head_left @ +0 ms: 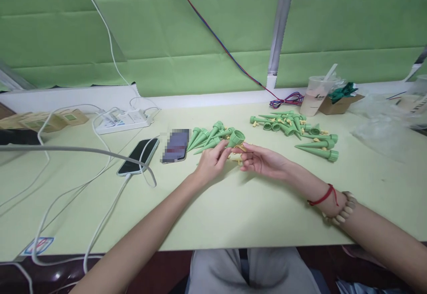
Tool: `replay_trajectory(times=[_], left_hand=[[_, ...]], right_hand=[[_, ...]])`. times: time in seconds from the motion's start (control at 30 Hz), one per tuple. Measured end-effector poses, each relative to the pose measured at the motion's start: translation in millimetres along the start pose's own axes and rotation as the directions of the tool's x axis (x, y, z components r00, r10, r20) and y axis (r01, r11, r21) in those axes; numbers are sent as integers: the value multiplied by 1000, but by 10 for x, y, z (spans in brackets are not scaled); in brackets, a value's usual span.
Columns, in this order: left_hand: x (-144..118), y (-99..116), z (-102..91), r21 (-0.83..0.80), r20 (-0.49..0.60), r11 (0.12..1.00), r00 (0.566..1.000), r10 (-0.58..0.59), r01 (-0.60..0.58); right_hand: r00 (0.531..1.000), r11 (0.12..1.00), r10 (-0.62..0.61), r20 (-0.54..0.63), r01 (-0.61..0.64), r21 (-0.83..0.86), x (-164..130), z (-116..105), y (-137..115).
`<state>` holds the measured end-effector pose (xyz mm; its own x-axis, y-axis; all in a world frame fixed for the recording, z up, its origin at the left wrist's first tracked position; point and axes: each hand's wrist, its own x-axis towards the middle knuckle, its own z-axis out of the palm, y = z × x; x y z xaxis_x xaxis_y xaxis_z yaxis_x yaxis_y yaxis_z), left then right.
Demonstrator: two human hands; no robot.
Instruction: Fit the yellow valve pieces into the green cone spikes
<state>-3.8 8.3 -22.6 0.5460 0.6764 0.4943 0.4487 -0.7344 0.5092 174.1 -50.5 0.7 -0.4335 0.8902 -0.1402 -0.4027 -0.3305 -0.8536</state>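
My left hand (212, 163) is closed around a green plant watering spike (236, 138), its wide round opening facing up and to the right. Between the fingertips of my right hand (265, 160) is a small yellow valve (240, 148), held against the spike's side; I cannot tell whether it is inserted. Just behind my left hand lies a pile of green spikes (207, 137) pointing down-left. Another yellow valve (236, 160) rests on the table below my hands. A larger heap of spikes (287, 127) with yellow valves among them lies beyond my right hand.
Two phones lie to the left, one black-screened (138, 157) on a white cable, one bright-edged (176, 146). A power strip (123, 122) with plugs stands behind them. At the back right are a drink cup (315, 96), a cardboard box (340, 105) and plastic bags (380, 127).
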Motion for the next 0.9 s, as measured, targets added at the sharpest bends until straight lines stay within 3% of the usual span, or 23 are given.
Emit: replay_trajectory(times=[0.1,0.2,0.27,0.33,0.37,0.4,0.43,0.47,0.53,0.57,0.63,0.7,0.8,0.9], left_hand=[[-8,28,-3,70,-6,997,999,37,-36],[-18,85,27,160,-5,986,999,38,-37],[-20,123,62,180,4,984,1000,-4,3],[-17,140,94,163,15,985,998,-59,56],[-15,137,105,149,20,986,996,-82,78],[-13,127,112,133,25,987,995,-95,91],[-11,110,114,115,36,989,995,-97,93],[-9,89,112,97,50,992,995,-91,86],[-7,43,103,53,75,997,995,-67,63],[-5,24,98,30,80,998,995,-56,54],[-1,-3,88,-16,65,999,997,-44,45],[7,-18,75,-56,43,998,998,-35,37],[28,-40,43,-86,31,996,999,-14,16],[51,-64,13,-24,27,1000,1000,-1,2]], right_hand=[[997,985,-42,-58,32,-172,5,-45,-9],[973,882,-185,-141,101,-460,14,-72,9],[914,734,-372,-164,181,-654,17,-76,33],[813,575,-559,-163,239,-783,19,-78,54],[771,529,-615,-165,248,-812,21,-80,60],[759,521,-628,-171,247,-817,24,-82,60],[786,554,-592,-176,238,-798,26,-85,55],[844,623,-507,-176,219,-751,26,-85,46],[963,805,-245,-115,136,-577,24,-77,26],[992,882,-117,-56,77,-465,22,-66,19],[999,966,32,39,-21,-256,17,-36,14],[996,990,62,63,-53,-127,18,-7,19],[1000,996,-1,-9,1,-89,34,-8,25],[987,940,-135,-88,100,-327,55,-78,20]])
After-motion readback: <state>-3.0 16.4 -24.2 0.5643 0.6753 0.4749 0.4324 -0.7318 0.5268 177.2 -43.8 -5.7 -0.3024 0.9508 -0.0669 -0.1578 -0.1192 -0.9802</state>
